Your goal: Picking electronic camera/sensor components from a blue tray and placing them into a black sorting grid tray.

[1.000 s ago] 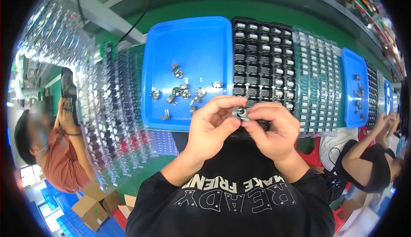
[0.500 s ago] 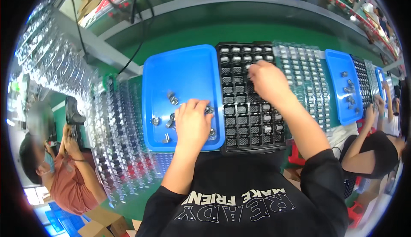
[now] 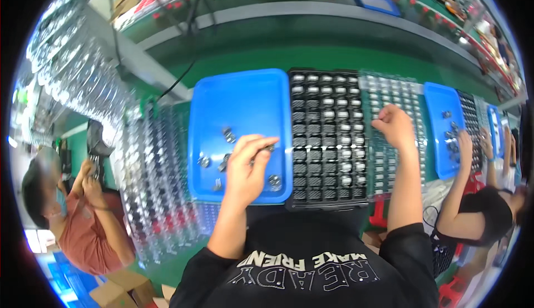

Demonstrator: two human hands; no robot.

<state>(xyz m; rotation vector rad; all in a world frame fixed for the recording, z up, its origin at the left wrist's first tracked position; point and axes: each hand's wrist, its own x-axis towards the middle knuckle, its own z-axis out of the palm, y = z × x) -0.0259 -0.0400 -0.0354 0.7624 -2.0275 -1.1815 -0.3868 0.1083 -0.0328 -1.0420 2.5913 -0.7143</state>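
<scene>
My left hand (image 3: 246, 166) hovers over the right side of a blue tray (image 3: 239, 99), fingers pinched on a small metal part (image 3: 269, 148). Below and beside it lie several loose shiny metal parts (image 3: 228, 134). To the right is a black compartment tray (image 3: 328, 203), with metal pieces in its upper rows and right-hand columns; other pockets hold none. My right hand (image 3: 399, 130) is over the clear plastic tray (image 3: 384, 160) beyond it, which carries rows of silver pieces. Its thumb and fingertips are together; whatever they hold, if anything, is too small to make out.
Tall stacks of clear plastic trays (image 3: 156, 169) stand at the left. A second blue tray (image 3: 445, 124) with metal parts lies to the right, a co-worker's hand (image 3: 465, 147) at its edge. Another person (image 3: 83, 219) sits at the left. A black cable (image 3: 181, 74) hangs beyond the trays.
My right hand has moved right, from the black tray to the clear tray. My left hand has turned and closed its fingers on a metal part. The whole view has shifted slightly.
</scene>
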